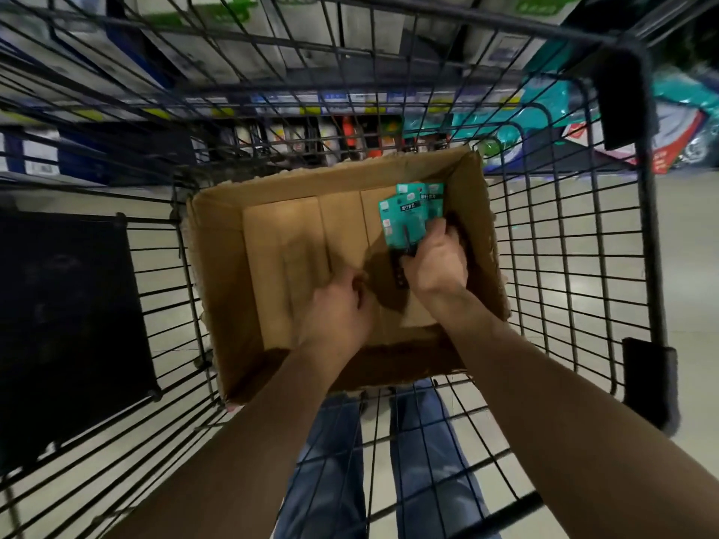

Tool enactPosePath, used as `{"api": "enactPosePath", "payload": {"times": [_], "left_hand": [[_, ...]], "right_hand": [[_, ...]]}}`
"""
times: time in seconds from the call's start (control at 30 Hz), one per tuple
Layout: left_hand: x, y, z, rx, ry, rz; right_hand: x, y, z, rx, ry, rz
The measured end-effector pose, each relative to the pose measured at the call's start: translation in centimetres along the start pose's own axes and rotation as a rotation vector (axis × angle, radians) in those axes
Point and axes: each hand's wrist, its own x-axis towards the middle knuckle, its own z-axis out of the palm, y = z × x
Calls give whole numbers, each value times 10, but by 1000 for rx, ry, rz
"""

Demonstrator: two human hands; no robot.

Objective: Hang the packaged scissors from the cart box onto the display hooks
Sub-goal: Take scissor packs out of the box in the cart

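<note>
At far left, a black panel (70,324) lies against the wire cart (564,266) wall. The open cardboard box (218,266) sits in the cart basket, its brown floor flaps showing. Your left hand (338,309) hovers over the box floor, blurred, fingers curled under; you cannot tell whether it grasps anything. Farther right, your right hand (435,262) grasps the packaged scissors (400,219), a fan of teal cards, inside the box near its right wall. Beyond the cart stand stocked shelves (272,44).
</note>
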Motion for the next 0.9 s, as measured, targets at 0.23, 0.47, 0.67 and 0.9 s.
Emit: {"api": "enactPosePath", "payload": {"times": [0.23,0.47,0.67,0.9], "left_hand": [[18,5,9,-109,136,-69],[41,39,21,-122,74,-56],[71,74,44,-75,64,-80],[95,91,72,-57,218,-113]], "right_hand": [[-21,15,-61,530,-331,-54],[-49,28,-126,833,-387,-123],[-43,51,-145,814,-318,-84],[-41,68,-145,898,-303,-34]]}}
